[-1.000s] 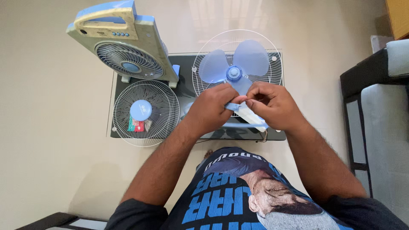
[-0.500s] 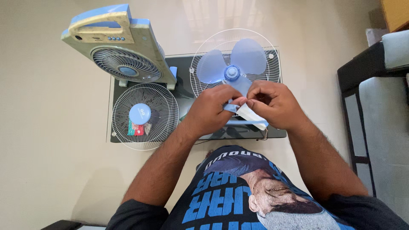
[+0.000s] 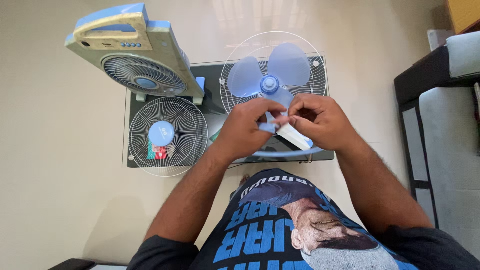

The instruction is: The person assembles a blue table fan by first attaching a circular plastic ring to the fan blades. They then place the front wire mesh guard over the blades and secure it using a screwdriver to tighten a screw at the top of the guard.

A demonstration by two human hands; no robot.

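Observation:
A white table fan with translucent blue blades [image 3: 272, 75] and a wire rear guard [image 3: 245, 55] stands on a dark glass table [image 3: 210, 72]. My left hand [image 3: 245, 127] and my right hand [image 3: 320, 120] meet just below the blade hub, fingers pinched together. Between the fingertips sits a small blue part [image 3: 268, 127]; my right hand also rests on the fan's white neck [image 3: 292, 136]. Most of the small part is hidden by my fingers.
A loose front fan guard [image 3: 167, 135] with a blue centre cap lies flat on the table's left side. A cream and blue box fan [image 3: 135, 55] stands behind it. A grey sofa [image 3: 450, 125] with a dark frame is at the right. Beige tiled floor surrounds the table.
Both hands have stayed at the fan's hub, with the fingers shifting slightly around the small blue part. The view has moved a little.

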